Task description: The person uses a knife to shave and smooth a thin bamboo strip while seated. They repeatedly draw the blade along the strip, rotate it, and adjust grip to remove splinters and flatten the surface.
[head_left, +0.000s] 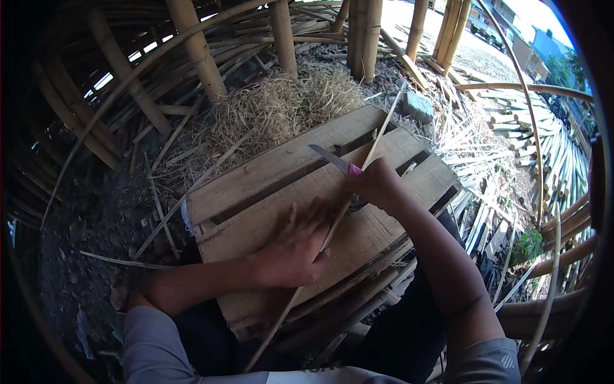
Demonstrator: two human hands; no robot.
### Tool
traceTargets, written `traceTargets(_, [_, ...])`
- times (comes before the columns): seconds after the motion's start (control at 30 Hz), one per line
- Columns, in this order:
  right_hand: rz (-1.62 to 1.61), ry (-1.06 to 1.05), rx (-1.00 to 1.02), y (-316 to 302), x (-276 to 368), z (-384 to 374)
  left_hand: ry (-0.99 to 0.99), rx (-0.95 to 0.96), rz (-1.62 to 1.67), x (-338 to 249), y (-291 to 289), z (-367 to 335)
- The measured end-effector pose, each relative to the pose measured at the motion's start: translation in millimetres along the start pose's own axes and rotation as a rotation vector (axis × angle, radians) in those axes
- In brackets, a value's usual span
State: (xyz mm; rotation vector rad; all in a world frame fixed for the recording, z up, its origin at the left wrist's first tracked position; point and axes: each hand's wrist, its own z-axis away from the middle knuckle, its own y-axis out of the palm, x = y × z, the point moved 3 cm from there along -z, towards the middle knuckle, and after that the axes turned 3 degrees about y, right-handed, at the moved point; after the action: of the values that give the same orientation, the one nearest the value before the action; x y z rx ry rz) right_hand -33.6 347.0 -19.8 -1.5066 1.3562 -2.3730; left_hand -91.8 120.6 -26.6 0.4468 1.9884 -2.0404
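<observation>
A long, thin bamboo strip (378, 137) runs diagonally across a slatted wooden board (281, 160), from beyond its far edge down to my lap. My left hand (294, 249) lies low over the board and holds the strip, its thumb beside it and some fingers stretched along the wood. In my right hand (377, 185) is a knife (329, 157), gripped by its pink handle. Its blade points to the far left, above the board. The right hand is right at the strip, farther along than my left; whether the cutting edge touches the strip I cannot tell.
Beyond the board lies a heap of pale shavings (288, 102), with upright bamboo poles (195, 48) behind it. A grey block (417, 107) sits past the far right corner. Cut bamboo lengths (563, 166) are piled at right. Loose strips (160, 214) litter the ground at left.
</observation>
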Motion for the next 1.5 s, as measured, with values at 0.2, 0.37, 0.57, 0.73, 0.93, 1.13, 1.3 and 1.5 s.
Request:
traceTargets(0.2, [-0.033, 0.101, -0.283, -32, -15, -29, -0.047, 0.107, -0.077, -18, -2, 13])
traceTargets(0.37, [-0.076, 0.211, -0.303, -68, -20, -28, -0.012, 0.047, -0.120, 0, -13, 12])
traceTargets(0.57, [0.083, 0.182, -0.323, -65, -51, -38, -0.050, 0.015, -0.072, 7, -4, 15])
traceTargets(0.73, [0.177, 0.246, -0.022, -80, -39, -29, -0.100, -0.135, -0.045, 2, 11, 17])
traceTargets(0.93, [-0.319, 0.172, -0.317, -124, -80, -39, -0.063, -0.107, 0.039, 9, 5, 13])
traceTargets(1.13, [-0.295, 0.136, -0.014, -86, -73, -34, -0.078, -0.119, 0.136, 13, 1, 13])
traceTargets(1.3, [-0.115, 0.112, -0.354, -110, -94, -43, -0.056, -0.114, 0.158, 13, 0, 8])
traceTargets(1.5, [-0.093, 0.052, -0.320, -99, -82, -40, -0.052, -0.141, 0.159, 18, 3, 13])
